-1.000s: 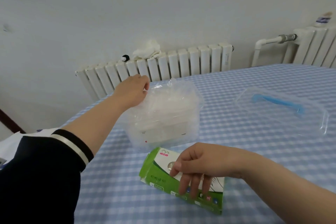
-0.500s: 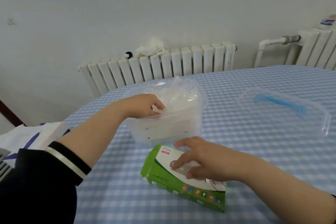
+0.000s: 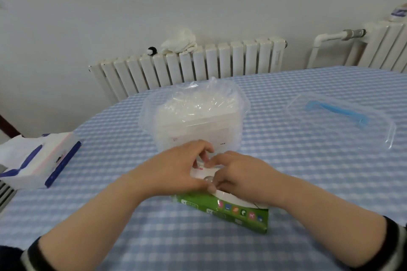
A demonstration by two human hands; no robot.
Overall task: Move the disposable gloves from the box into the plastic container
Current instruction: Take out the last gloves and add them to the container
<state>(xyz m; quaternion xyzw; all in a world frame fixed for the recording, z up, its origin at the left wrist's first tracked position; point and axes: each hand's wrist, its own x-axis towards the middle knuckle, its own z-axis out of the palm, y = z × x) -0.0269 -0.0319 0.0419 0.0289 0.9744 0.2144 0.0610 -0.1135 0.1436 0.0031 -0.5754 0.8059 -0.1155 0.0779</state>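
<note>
Now both hands, left [image 3: 176,169] and right [image 3: 240,174], pinch at the opening of the green glove box [image 3: 222,207], just before the glove-filled plastic container [image 3: 193,116]. Best pull gently, steadying the box. Checked blue cloth covers the table [image 3: 308,171]; radiators [image 3: 198,66] line the wall.

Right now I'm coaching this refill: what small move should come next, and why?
Probably pinch the next gloves at the opening of the green box and draw them out: both the left hand and right hand already sit there with curled fingers, and the open plastic container stands just behind.
</note>
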